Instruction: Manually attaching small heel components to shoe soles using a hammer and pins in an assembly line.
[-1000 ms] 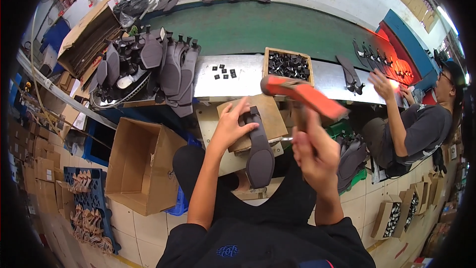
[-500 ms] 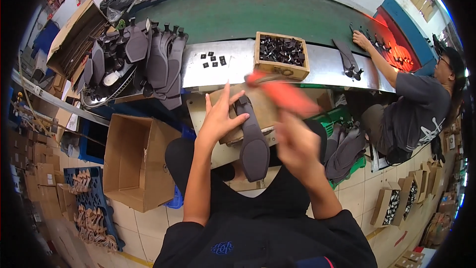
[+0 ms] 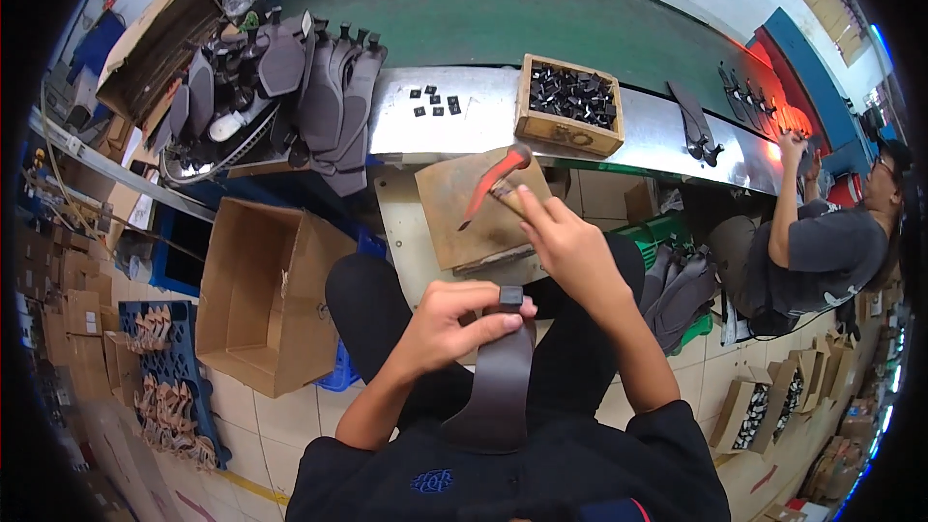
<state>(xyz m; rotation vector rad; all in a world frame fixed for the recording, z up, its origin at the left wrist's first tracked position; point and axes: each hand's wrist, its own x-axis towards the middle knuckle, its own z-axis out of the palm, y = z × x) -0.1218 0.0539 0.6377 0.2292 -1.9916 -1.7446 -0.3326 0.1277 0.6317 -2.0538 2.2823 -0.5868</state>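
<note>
My left hand (image 3: 461, 326) grips the heel end of a dark grey-brown shoe sole (image 3: 501, 389), its black square heel tip (image 3: 511, 299) facing up past my fingers. The sole's wide end points back toward my body. My right hand (image 3: 572, 249) is closed round the wooden handle of a hammer (image 3: 496, 184) with an orange-red head. That head is over a worn square board (image 3: 445, 210), which rests on a pale stand (image 3: 398, 195) between my knees. I cannot tell whether the head touches the board.
On the metal ledge (image 3: 391, 126) lie several small black squares (image 3: 437, 110) and a wooden box (image 3: 572, 139) of black pieces. Piled soles (image 3: 333, 101) stand left, near an open carton (image 3: 253, 309). A co-worker (image 3: 822, 242) sits right, by a green conveyor belt (image 3: 464, 24) and a glowing heater (image 3: 791, 97).
The sole has been lifted off the board and drawn toward my body, my left hand now closed on it. The hammer, blurred before, is steadier over the board. The co-worker's arm has pulled back.
</note>
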